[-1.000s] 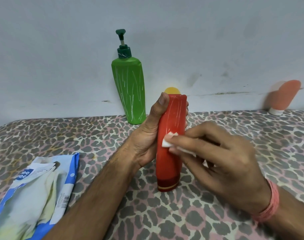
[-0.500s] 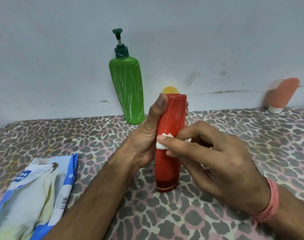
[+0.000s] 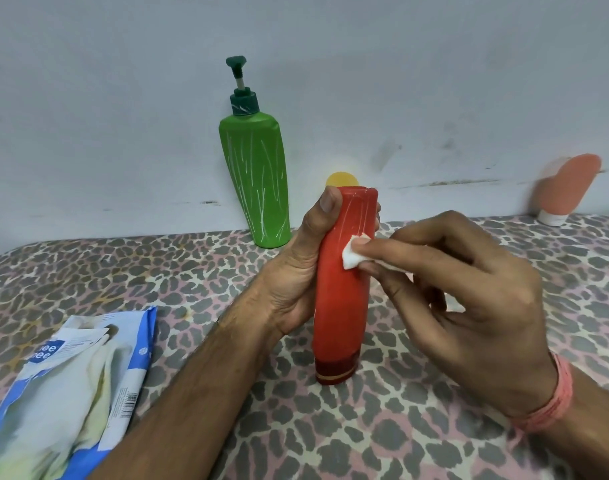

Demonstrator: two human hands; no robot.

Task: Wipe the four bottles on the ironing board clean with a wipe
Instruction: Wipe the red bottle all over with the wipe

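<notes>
- Nearest to me, at the low left, the pack of wipes [image 3: 64, 382] lies flat on the ironing board [image 3: 417, 427], well apart from both my hands.
- My right hand [image 3: 469, 306] comes in from the right side. Its thumb and first fingers are closed on a small folded wipe [image 3: 354, 251] and press it on the upper part of the red bottle [image 3: 341, 299].
- My left hand [image 3: 296, 271] is wrapped around the same bottle from the left, thumb high near its top, and holds it steady.
- The red bottle stands with its cap end down on the board, and its long axis runs almost straight up, a little tilted. I think the next strokes must go along this axis, from the wipe down toward the dark band at the foot.
- Behind the red bottle a yellow bottle top [image 3: 341, 178] shows; the rest is hidden.
- Farther, the green pump bottle [image 3: 258, 181] stands near the wall, with white streaks on it, so I judge it is not wiped yet.
- Far right, a peach tube [image 3: 569, 188] leans on the wall.
</notes>
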